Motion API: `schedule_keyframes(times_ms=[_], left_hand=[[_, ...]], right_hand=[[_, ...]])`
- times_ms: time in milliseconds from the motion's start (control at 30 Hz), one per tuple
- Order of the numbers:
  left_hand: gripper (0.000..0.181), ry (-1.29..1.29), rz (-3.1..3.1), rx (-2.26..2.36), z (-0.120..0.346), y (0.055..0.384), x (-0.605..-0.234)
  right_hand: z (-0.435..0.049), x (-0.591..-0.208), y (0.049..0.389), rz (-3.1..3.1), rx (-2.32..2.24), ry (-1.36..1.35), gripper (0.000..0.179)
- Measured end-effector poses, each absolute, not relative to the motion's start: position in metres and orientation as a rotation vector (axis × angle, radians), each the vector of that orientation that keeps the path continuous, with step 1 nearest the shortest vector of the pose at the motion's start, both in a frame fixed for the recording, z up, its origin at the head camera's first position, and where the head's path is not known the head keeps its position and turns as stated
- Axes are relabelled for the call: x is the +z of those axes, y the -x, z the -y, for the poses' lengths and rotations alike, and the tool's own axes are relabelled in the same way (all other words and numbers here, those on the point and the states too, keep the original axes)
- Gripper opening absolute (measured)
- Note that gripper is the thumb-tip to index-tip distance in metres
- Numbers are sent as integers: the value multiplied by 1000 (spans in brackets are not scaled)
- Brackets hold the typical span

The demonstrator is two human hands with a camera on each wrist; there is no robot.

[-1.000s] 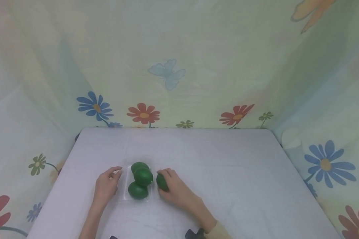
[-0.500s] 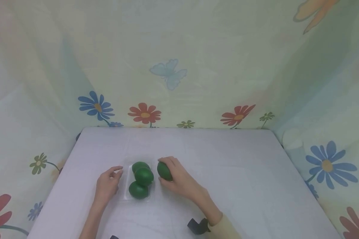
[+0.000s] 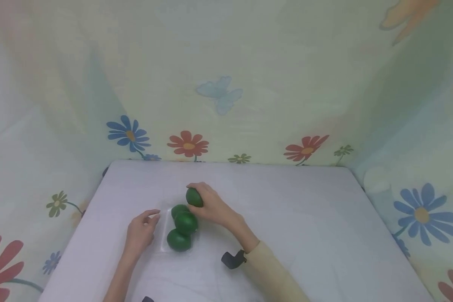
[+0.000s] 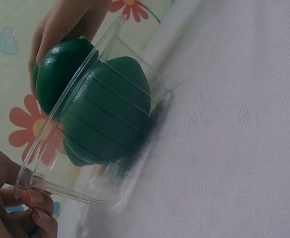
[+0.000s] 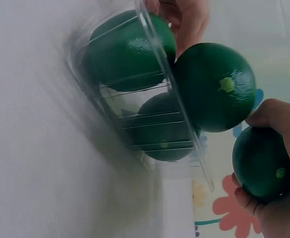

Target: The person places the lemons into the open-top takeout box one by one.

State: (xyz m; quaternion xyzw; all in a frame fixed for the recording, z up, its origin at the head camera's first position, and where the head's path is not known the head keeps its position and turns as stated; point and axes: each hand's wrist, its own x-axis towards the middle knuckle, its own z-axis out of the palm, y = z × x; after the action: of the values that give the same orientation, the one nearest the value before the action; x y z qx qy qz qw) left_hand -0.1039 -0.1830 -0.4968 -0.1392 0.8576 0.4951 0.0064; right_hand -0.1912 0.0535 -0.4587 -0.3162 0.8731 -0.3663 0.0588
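Note:
A clear plastic container [image 3: 164, 235] stands on the table with three green limes in view at it. Two of these, the far lime [image 3: 178, 210] and the near lime [image 3: 179, 240], sit inside; another lime [image 3: 186, 222] rests on top of them, above the rim. My left hand [image 3: 140, 233] pinches the container's rim at its left side, thumb and fingers on either side in the left wrist view. Beyond the container's far right corner, my right hand [image 3: 211, 205] holds one more lime [image 5: 264, 161] raised above the table, its fingers curled round it.
A white cloth covers the table [image 3: 287, 218]. Behind and beside it hangs a flower-patterned curtain [image 3: 249, 105]. A black device [image 3: 233, 259] sits at the right wrist, by the sleeve [image 3: 273, 272].
My right hand has lifted its lime from the container's right side and carried it away from me, then leftward toward the far corner. The left hand stays at the rim. The head view shifts slightly.

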Motion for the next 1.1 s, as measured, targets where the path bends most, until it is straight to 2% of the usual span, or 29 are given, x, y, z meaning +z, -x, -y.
schedule_keyframes(times_ms=[600,1100], left_hand=[[37,421,-2710,1529,180,106,-498],[35,435,-2719,1523,181,105,-497]], right_hand=[[-40,-474,198,-2658,-1005,995,50],[-40,-479,197,-2715,-1027,995,53]])
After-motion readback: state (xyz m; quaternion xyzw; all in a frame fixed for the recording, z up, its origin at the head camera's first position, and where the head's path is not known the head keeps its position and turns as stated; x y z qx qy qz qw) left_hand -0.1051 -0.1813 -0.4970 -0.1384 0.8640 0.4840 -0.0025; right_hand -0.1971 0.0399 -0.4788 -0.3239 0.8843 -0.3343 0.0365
